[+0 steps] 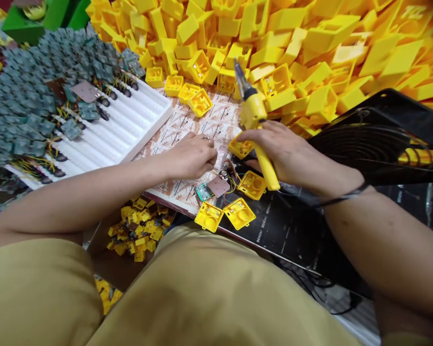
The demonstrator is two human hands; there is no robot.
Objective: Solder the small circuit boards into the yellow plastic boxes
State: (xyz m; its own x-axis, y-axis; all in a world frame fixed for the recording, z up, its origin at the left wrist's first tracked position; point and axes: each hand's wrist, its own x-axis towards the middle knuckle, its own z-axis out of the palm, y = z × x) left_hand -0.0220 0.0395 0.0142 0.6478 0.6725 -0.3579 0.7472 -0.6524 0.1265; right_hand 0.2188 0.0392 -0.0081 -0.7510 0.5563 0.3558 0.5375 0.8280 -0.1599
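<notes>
The yellow gun-shaped tool (255, 110) has a smooth handle, a dark collar and a slim metal tip, tilted away from the body toward the piled casings. It is raised over the table (288, 240), its handle gripped in the right hand (285, 149). Below it lies a green circuit board (203, 191) beside a flat brownish board (219, 186), with thin coloured wires running among small yellow casings (251, 185). The left hand (195, 156) is curled just above these boards; whether its fingers pinch anything cannot be told. Two of the casings sit right at the table's near edge. Patterned paper (184, 125) shows between the left hand and a ribbed white foam tray (144, 120), and black sheeting stretches rightward. A heap of yellow housings (267, 43) bounds the far side; a black panel (364, 134) stands beyond the right forearm.
</notes>
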